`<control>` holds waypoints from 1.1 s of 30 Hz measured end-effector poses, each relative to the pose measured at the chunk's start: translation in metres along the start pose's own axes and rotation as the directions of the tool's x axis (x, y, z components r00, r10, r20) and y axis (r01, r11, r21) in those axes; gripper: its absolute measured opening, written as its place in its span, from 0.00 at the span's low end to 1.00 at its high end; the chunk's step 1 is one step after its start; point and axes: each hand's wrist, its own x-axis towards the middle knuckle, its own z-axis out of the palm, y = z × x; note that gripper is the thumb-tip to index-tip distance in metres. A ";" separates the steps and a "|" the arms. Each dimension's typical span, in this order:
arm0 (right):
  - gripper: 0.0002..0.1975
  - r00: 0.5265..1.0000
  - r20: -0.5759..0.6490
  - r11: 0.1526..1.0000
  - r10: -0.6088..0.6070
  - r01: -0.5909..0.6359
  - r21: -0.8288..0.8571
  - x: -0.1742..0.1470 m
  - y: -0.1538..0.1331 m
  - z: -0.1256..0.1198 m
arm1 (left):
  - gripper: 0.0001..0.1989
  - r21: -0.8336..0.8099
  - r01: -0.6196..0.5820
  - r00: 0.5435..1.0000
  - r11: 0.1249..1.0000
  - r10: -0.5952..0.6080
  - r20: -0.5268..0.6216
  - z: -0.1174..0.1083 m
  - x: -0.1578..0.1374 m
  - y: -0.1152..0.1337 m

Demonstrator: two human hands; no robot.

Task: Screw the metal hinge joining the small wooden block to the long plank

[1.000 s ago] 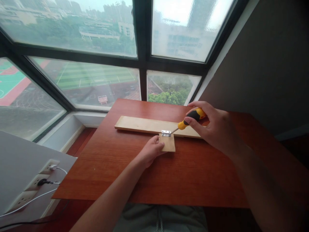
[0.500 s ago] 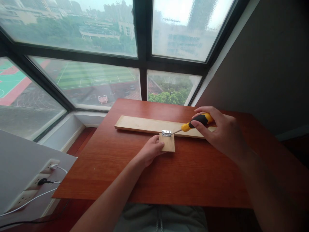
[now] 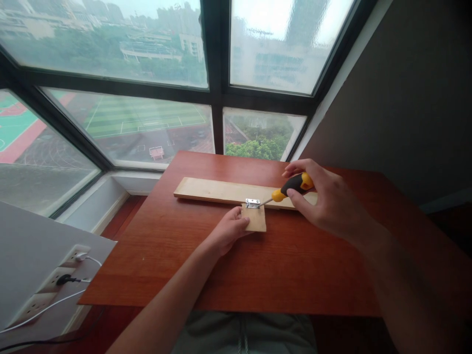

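My left hand (image 3: 233, 230) is closed on the left edge of a small square wooden piece (image 3: 256, 220), thumb on top. A silver metal hinge (image 3: 252, 202) lies along that piece's far edge, one leaf up beside a long pale wooden board (image 3: 212, 189). My right hand (image 3: 324, 199) grips a yellow and black screwdriver (image 3: 293, 187) by its handle, with thumb below and some fingers lifted. The screwdriver slants down to the left, its tip at the hinge's right end. Any screw under the tip is too small to make out.
The reddish-brown wooden table (image 3: 155, 265) carries the board and piece. Large windows (image 3: 147, 118) with dark frames stand behind it. At the lower left, a wall has sockets (image 3: 61, 280) with plugs and cables. A dark wall (image 3: 405, 108) rises at the right.
My right hand and the screwdriver handle have shifted slightly left, and the fingers have changed position on the handle. The left hand, small piece and hinge stay nearly still.
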 end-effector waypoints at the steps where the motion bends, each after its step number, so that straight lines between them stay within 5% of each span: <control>1: 0.15 0.999 0.031 0.999 -0.017 0.016 0.034 0.000 -0.002 -0.002 | 0.14 -0.005 0.002 1.000 1.000 -0.002 -0.001 0.001 0.000 0.000; 14: 0.17 0.988 -0.139 0.963 0.070 -0.103 -0.248 0.010 0.001 0.008 | 0.15 -0.011 -0.014 1.000 1.000 0.014 0.007 0.000 0.001 -0.002; 21: 0.16 0.997 0.071 0.979 -0.039 0.023 0.203 0.005 -0.002 0.000 | 0.15 -0.027 -0.007 1.000 1.000 0.007 0.001 0.000 0.001 -0.001; 27: 0.15 0.973 -0.160 0.984 0.166 -0.151 0.099 -0.005 0.013 0.015 | 0.13 -0.052 0.016 1.000 0.999 -0.016 0.000 -0.003 0.002 0.000; 33: 0.15 0.961 -0.193 0.974 0.198 -0.171 0.150 -0.009 0.018 0.018 | 0.11 -0.075 0.027 1.000 0.997 -0.028 -0.010 -0.001 0.000 0.001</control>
